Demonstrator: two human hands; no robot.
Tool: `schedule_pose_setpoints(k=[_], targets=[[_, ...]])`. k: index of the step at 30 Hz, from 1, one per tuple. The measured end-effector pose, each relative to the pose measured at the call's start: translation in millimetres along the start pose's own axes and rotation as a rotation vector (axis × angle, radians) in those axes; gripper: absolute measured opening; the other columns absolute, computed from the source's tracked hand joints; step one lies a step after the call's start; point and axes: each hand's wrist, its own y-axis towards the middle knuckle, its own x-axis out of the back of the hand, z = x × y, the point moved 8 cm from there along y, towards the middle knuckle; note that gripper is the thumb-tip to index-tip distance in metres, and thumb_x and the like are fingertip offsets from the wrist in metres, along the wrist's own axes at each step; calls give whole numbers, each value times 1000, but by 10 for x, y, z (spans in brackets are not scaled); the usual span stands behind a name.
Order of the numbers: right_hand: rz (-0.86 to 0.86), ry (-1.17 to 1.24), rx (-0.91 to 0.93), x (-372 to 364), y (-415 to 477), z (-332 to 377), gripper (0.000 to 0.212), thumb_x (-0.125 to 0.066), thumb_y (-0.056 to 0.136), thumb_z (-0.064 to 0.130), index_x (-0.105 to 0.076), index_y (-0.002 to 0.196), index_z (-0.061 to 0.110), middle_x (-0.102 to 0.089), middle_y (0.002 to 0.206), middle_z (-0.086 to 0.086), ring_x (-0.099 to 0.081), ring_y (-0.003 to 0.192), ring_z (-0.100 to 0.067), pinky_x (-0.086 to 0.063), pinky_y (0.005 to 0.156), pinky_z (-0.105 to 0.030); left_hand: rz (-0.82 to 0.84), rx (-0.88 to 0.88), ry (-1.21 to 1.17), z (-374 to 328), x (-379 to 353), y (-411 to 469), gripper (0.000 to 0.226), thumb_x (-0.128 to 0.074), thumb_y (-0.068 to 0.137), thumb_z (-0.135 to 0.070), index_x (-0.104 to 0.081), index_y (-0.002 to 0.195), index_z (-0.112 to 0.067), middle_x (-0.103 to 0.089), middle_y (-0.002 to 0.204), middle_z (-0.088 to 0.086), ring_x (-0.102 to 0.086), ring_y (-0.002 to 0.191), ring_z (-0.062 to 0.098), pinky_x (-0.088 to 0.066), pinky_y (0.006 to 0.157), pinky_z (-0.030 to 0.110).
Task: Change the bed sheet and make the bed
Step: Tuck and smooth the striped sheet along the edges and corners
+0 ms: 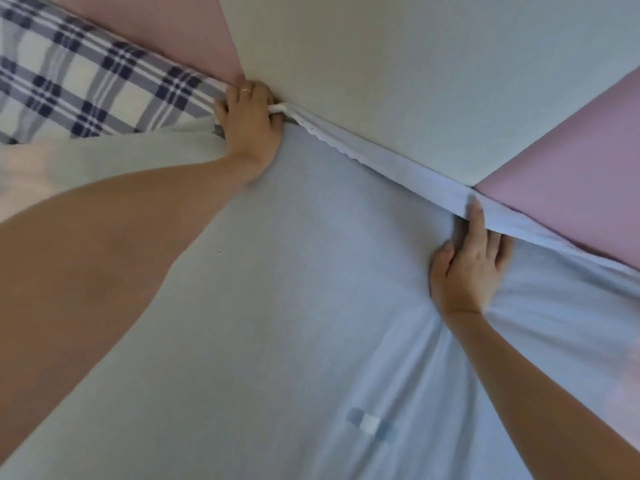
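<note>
With the left hand [254,126] fisted round the bunched elastic hem [381,164] and the right hand [467,268] hooking fingers [477,220] under it, the pale blue fitted sheet [311,271] at the bed's far edge against the wall [415,81] should be drawn taut, then tucked evenly

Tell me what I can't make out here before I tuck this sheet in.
Head view only:
- left hand fingertips: curled behind the sheet hem it grips.
- right hand: hold unclear, fingers partly under the hem.
- plaid pillow: cut off by the left edge.
- patch on the sheet: blurred.
</note>
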Motion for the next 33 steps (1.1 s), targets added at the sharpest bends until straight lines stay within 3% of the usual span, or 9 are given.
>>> schedule_pose_setpoints(k=[4, 7, 12, 19, 23, 25, 27, 30, 33], targets=[[-33, -158, 123, -61, -1, 49, 61, -40, 84, 14, -34, 144, 21, -54, 130, -10, -39, 124, -32, -19, 113, -49, -64, -130, 29, 92, -32, 17, 28, -39, 89, -29, -53, 104, -10, -54, 116, 13, -42, 116, 30, -24, 92, 41], [-59, -251, 209, -85, -15, 89, 57, -38, 87, 13, -40, 142, 24, -50, 136, -13, -35, 129, -35, -23, 110, -51, -27, -142, 94, 68, -122, 2, 33, -38, 91, -29, -49, 114, -8, -51, 123, 15, -42, 116, 32, -24, 97, 44], [26, -317, 159, -128, 28, 67, 58, -35, 85, 23, -39, 143, 23, -50, 135, -12, -37, 126, -36, -20, 111, -51, 21, -101, 108, 48, -228, -15, 39, -40, 91, -25, -44, 122, -3, -46, 130, 19, -41, 118, 34, -20, 100, 44], [115, -345, 109, -165, 35, 58, 62, -32, 81, 25, -36, 143, 22, -46, 130, -9, -36, 123, -37, -21, 109, -55, 31, -165, 13, 85, -201, -2, 27, -43, 84, -15, -53, 104, 0, -59, 105, 23, -53, 98, 37, -27, 90, 41], [152, -295, 118, -170, 35, 87, 64, -34, 81, 24, -35, 144, 22, -45, 135, -7, -34, 128, -36, -17, 113, -54, 47, -153, -105, 87, -42, -46, 32, -40, 86, -14, -51, 113, 0, -62, 105, 23, -56, 101, 39, -28, 103, 45], [187, -259, 95, -199, 80, 53, 63, -35, 82, 24, -33, 145, 23, -44, 138, -6, -32, 131, -36, -13, 115, -52, 80, -113, -212, 88, 100, -276, 45, -41, 89, -10, -38, 132, -1, -55, 124, 20, -51, 118, 34, -8, 115, 47], [214, -258, 77, -166, 22, 39, 61, -35, 84, 25, -34, 145, 24, -44, 141, -4, -31, 133, -34, -11, 116, -50, 74, -126, -227, 39, 406, -819, 61, -45, 87, -5, -22, 143, -1, -39, 141, 17, -37, 133, 30, 7, 115, 49], [255, -244, 69, -118, -47, 50, 61, -31, 87, 29, -33, 147, 24, -41, 145, -2, -27, 137, -31, -10, 117, -50, 31, -223, -174, -43, 1016, -1906, 58, -48, 89, -3, -19, 139, -9, -35, 143, 14, -34, 136, 25, 12, 112, 51], [342, -150, 137, 53, -95, 199, 64, -32, 92, 32, -17, 152, 20, -20, 157, -2, -11, 144, -27, -2, 116, -53, 10, -254, -46, -65, 1499, -3146, 57, -51, 89, -2, -18, 131, -21, -42, 142, 16, -28, 142, 20, 18, 111, 44]])
